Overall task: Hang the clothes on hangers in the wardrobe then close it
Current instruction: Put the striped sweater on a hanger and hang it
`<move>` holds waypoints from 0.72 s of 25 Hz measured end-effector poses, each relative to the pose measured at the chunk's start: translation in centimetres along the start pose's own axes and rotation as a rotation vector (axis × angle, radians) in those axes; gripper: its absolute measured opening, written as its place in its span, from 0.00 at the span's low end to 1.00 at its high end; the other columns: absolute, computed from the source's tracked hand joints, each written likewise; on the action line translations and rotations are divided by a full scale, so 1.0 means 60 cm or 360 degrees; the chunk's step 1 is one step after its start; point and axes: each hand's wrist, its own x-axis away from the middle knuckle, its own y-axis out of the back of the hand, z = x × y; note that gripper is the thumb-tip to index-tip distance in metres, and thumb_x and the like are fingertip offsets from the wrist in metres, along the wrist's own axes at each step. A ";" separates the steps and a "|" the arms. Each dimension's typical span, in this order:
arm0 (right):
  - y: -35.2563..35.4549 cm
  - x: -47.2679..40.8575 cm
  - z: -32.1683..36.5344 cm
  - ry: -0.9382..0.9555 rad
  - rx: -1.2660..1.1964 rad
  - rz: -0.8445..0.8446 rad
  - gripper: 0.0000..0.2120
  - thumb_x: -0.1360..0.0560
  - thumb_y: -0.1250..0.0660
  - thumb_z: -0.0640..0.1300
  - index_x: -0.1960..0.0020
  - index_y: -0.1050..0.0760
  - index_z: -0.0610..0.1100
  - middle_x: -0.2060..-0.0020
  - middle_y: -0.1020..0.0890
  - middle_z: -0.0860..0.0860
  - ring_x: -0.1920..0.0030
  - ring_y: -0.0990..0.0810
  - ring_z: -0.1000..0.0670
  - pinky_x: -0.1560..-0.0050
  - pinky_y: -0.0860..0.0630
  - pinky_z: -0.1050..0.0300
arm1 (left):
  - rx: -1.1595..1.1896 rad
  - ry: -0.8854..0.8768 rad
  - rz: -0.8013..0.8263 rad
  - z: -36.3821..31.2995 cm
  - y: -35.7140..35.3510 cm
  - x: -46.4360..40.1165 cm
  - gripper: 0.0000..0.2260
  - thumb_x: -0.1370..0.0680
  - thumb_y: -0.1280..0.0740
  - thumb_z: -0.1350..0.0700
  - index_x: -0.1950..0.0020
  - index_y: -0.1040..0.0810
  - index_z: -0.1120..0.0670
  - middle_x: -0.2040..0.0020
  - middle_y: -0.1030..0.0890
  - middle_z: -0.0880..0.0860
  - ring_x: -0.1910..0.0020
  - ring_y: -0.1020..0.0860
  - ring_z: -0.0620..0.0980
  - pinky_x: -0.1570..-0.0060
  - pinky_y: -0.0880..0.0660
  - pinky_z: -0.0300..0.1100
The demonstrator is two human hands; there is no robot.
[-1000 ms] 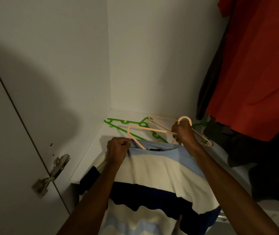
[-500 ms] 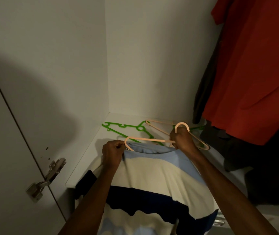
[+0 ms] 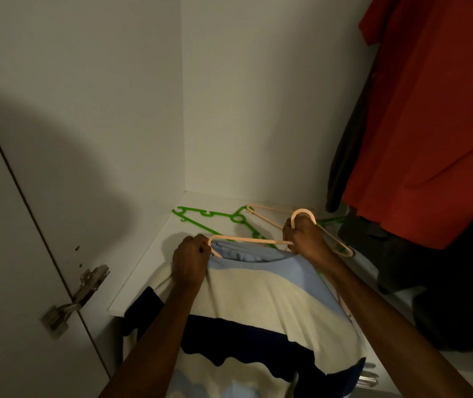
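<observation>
Reaching into the wardrobe over the shelf (image 3: pixel 149 271), both forearms stretch forward. The left hand (image 3: pixel 190 261) clenches the striped shirt (image 3: pixel 261 294) at its collar, knuckles up. The right hand (image 3: pixel 305 238) grasps the peach hanger (image 3: pixel 246 239) below its hook, one arm poking from the neckline. A green hanger (image 3: pixel 200 218) lies further back, left of the red garment (image 3: pixel 436 116).

Two bare forearms enter from 6 o'clock, no sleeves, cuffs or gloves in view. Left hand (image 3: pixel 190 261) and right hand (image 3: pixel 305 237) are both bare, no rings, watch or wristband visible on either wrist. Fingers (image 3: pixel 200 245) uncovered; nails too dim to make out.
</observation>
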 end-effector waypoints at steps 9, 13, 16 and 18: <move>0.003 -0.004 -0.010 -0.0029 0.0050 -0.0127 0.10 0.22 0.37 0.36 0.61 0.33 0.42 0.67 0.25 0.43 0.67 0.24 0.44 0.69 0.28 0.56 | -0.0225 -0.0325 -0.0263 -0.015 0.013 0.010 0.08 0.27 0.35 0.59 0.62 0.19 0.59 0.67 0.24 0.57 0.73 0.24 0.57 0.76 0.29 0.43; -0.012 -0.014 -0.046 -0.0122 -0.0104 -0.0333 0.11 0.24 0.37 0.43 0.58 0.31 0.34 0.66 0.26 0.43 0.64 0.25 0.43 0.62 0.28 0.50 | -0.0031 -0.0293 -0.0166 -0.010 0.005 0.005 0.13 0.27 0.39 0.54 0.61 0.18 0.59 0.65 0.23 0.57 0.71 0.23 0.58 0.74 0.25 0.45; -0.009 -0.021 -0.042 -0.0092 -0.0172 -0.0283 0.11 0.29 0.37 0.44 0.61 0.30 0.34 0.69 0.26 0.44 0.67 0.26 0.44 0.66 0.32 0.56 | 0.0020 -0.0280 -0.0113 -0.004 0.001 0.004 0.15 0.26 0.39 0.53 0.58 0.16 0.59 0.63 0.21 0.58 0.68 0.21 0.59 0.70 0.24 0.46; 0.001 -0.023 -0.028 -0.0029 -0.0195 -0.0170 0.09 0.32 0.38 0.43 0.65 0.31 0.37 0.73 0.28 0.44 0.72 0.27 0.47 0.69 0.34 0.58 | 0.0055 -0.0237 -0.0119 -0.007 0.002 0.001 0.16 0.26 0.40 0.52 0.56 0.15 0.59 0.61 0.20 0.58 0.66 0.20 0.60 0.68 0.22 0.47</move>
